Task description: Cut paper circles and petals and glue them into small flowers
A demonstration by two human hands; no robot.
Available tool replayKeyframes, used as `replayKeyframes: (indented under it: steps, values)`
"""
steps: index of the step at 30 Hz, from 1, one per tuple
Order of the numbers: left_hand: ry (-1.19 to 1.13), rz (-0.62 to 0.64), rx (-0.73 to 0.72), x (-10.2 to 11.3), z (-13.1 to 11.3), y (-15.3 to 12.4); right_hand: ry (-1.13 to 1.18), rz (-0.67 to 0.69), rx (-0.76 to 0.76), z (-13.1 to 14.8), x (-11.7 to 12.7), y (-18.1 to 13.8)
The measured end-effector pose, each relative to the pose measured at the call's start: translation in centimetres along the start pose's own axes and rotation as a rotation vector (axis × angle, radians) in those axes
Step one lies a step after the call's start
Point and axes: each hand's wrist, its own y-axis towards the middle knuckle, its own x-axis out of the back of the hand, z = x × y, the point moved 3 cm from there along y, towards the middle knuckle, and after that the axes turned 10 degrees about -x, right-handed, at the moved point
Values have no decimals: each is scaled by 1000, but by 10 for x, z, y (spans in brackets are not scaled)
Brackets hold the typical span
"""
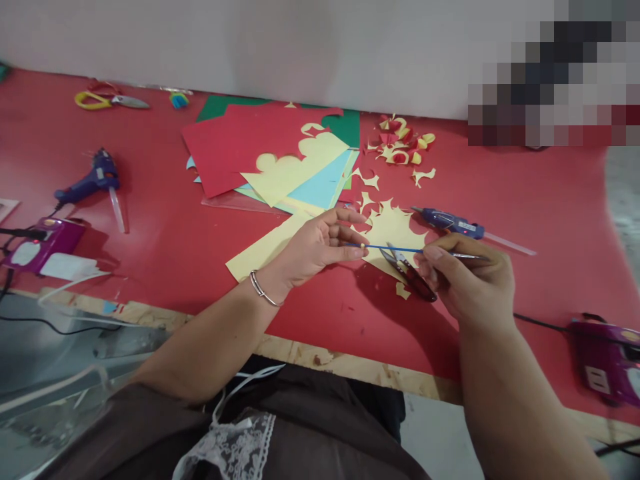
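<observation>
My left hand (pixel 320 245) pinches the left end of a thin blue stick (pixel 395 249), where a small pale bead or tip shows. My right hand (pixel 467 280) is closed round the stick's other end, which runs on as a thin metal rod (pixel 470 256). Both hands hover over a spiky yellow paper cut-out (pixel 393 227) on the red table (pixel 165 233). Small dark red snips (pixel 409 272) lie on that cut-out, just below the stick. A blue glue gun (pixel 453 223) lies right behind my right hand.
A stack of red, yellow, blue and green paper sheets (pixel 280 150) lies behind my hands. Small paper flowers and scraps (pixel 403 143) sit at the back. A second glue gun (pixel 93 180), yellow scissors (pixel 107 100) and purple power strips (pixel 43 243) (pixel 607 360) surround the work area.
</observation>
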Motion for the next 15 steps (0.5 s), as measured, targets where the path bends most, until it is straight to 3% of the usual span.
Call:
replayKeyframes:
  steps: [8,15]
  values:
    - [-25,-69,72,-3,5,-1,35,-26,-35,-2,0,0]
    - [21,-301,25,3,-7,0,130,-128,11,4,0,-1]
